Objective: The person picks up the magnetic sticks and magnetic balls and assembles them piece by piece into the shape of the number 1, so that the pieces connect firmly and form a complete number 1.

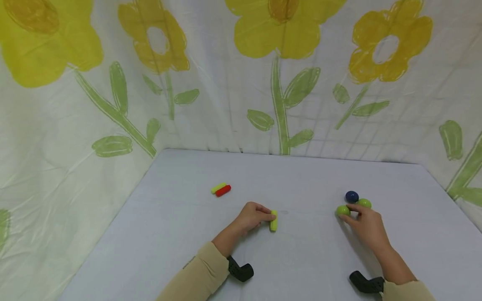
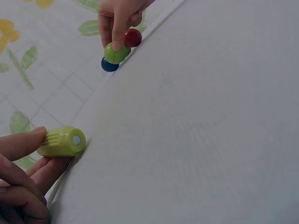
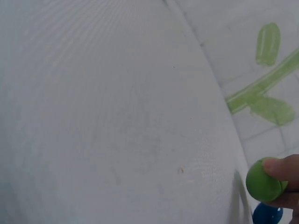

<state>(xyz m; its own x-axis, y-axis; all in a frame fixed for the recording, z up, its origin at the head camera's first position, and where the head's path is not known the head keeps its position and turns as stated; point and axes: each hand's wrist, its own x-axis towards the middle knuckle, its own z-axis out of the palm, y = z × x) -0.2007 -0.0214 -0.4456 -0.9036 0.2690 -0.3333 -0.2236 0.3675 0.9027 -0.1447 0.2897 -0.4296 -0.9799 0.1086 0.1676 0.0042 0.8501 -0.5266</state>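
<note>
One yellow-green stick (image 1: pixel 273 222) is pinched in the left hand (image 1: pixel 253 217), near the middle of the table (image 1: pixel 305 259). The right hand (image 1: pixel 368 228) pinches a green ball (image 1: pixel 342 210) toward the right edge. A red stick (image 1: pixel 223 191) lies toward the far left corner.

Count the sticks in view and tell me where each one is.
3: one yellow stick pinched in the left hand; another yellow stick and a red stick lying side by side farther back on the table.
</note>
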